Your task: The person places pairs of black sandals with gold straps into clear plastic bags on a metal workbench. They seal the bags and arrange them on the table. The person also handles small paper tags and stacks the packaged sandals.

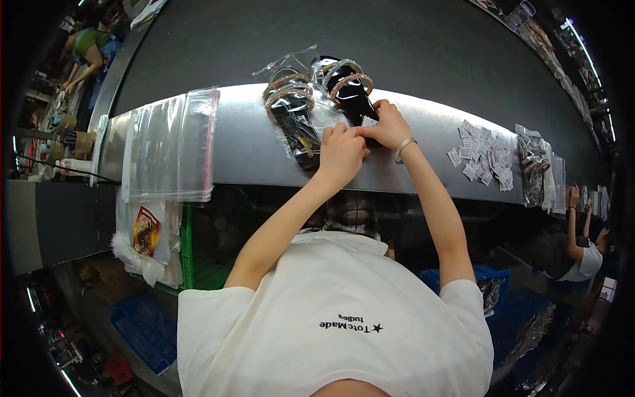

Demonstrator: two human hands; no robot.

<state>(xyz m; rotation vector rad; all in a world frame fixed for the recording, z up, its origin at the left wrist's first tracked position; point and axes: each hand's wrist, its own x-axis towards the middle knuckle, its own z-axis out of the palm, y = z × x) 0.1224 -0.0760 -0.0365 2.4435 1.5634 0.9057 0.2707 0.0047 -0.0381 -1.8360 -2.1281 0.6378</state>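
Two black sandals lie side by side on the metal worktop, with sparkly rhinestone straps. The left sandal (296,118) is wrapped in clear film. Another piece of clear plastic bag (322,111) shows between the pair. My left hand (340,155) is curled closed at the lower end of that bag, beside the left sandal's heel; its fingertips are partly hidden. At the heel of the right sandal (352,92), my right hand (389,127) pinches a small white printed packet (369,122). The thumb of my right hand meets the left hand's fingers.
A stack of clear plastic bags (170,145) lies at the left. Small white packets (486,155) are heaped at the right, near bagged goods (531,165). Below the worktop stand a green crate (187,248) and blue crates (142,331). Other people work at far left and right.
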